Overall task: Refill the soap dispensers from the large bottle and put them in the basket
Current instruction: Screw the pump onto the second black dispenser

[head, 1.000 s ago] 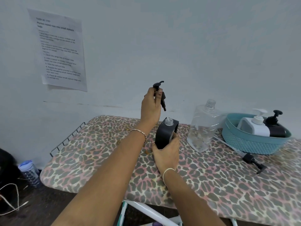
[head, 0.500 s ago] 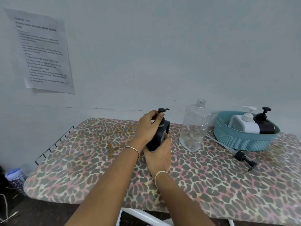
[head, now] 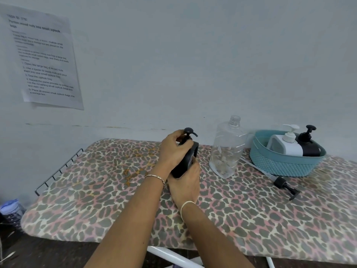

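A black soap dispenser (head: 185,163) stands on the leopard-print board (head: 231,219). My right hand (head: 184,183) grips its base from the near side. My left hand (head: 174,149) curls round the black pump (head: 189,132) seated in its neck. To the right stands the large clear bottle (head: 227,149), uncapped and nearly empty. Its long pump (head: 284,185) lies loose on the board. The teal basket (head: 280,163) at the far right holds a white dispenser (head: 286,145) and a black dispenser (head: 309,147).
A printed sheet (head: 43,57) is taped to the wall at the left. A wire rack (head: 58,171) sticks out from the board's left end. A small bottle (head: 11,211) stands on the floor below it. White board legs (head: 170,256) show underneath.
My left hand brought the pump down from mid-air into the black dispenser's neck and now grips it there. My right hand kept hold of the dispenser body. The camera view shifted.
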